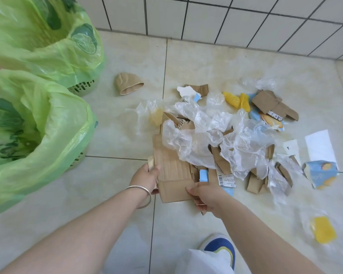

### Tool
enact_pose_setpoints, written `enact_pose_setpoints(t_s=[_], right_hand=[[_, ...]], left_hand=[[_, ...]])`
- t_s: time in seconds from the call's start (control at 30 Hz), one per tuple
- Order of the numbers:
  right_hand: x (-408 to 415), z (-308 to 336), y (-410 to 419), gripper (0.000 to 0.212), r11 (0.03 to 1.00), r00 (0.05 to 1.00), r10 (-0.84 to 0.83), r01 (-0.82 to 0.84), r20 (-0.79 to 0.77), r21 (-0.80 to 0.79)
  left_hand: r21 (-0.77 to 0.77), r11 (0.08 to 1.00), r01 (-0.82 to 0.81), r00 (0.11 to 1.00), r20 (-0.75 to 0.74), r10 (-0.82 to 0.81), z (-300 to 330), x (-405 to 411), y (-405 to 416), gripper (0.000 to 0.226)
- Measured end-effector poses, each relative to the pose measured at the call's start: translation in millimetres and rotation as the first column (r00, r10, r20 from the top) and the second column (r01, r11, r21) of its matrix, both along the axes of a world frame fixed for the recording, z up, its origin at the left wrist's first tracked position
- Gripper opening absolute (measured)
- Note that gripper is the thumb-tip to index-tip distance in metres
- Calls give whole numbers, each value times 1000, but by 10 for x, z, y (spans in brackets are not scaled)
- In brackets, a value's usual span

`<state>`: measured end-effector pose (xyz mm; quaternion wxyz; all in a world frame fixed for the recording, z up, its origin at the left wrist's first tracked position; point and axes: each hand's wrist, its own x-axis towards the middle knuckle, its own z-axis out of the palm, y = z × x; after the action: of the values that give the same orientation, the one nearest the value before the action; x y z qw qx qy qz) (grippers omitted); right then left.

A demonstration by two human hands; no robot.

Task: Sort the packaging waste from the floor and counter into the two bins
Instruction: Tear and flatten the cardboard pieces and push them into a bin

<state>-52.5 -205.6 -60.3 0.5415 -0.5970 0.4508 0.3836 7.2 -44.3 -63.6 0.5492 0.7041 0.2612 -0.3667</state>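
Note:
A heap of packaging waste lies on the tiled floor: brown cardboard pieces, clear plastic film, blue snack wrappers and yellow foam nets. My left hand grips the left edge of a large flat cardboard sheet at the heap's near side. My right hand holds the folded lower flap of the same sheet. Clear film lies over the sheet's far end. Two baskets lined with green bags stand at the left, the near bin and the far bin, both open at the top.
A crushed brown paper cup lies alone near the far bin. A yellow foam piece and white paper lie at the right. A white tiled wall closes the far side. My shoe stands close below the heap.

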Motion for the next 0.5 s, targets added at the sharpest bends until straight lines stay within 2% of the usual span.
enact_pose_setpoints(t_s=[0.07,0.17,0.23,0.37,0.43,0.5], right_hand=[[9,38,73,32,997,994,78,-77,79,-8],[15,90,141,25,997,990,64,-68,125,33],[0,42,94,25,999,994,-13,16,111,-30],[-24,-249,-217,14,920,984,-143,171,105,-353],[-28,-389,-367,14,876,961,-264,273,77,-397],[-53,-505,-434,17,838,906,-423,401,23,-370]], left_hand=[[51,998,48,997,49,-51,-4,0,42,14],[73,997,15,997,73,-21,-28,34,98,10],[87,996,30,997,73,-36,-61,56,118,13],[120,991,62,996,58,-70,-162,52,73,24],[113,990,88,995,42,-93,-214,40,4,22],[92,991,94,995,23,-96,-264,27,-84,16]])
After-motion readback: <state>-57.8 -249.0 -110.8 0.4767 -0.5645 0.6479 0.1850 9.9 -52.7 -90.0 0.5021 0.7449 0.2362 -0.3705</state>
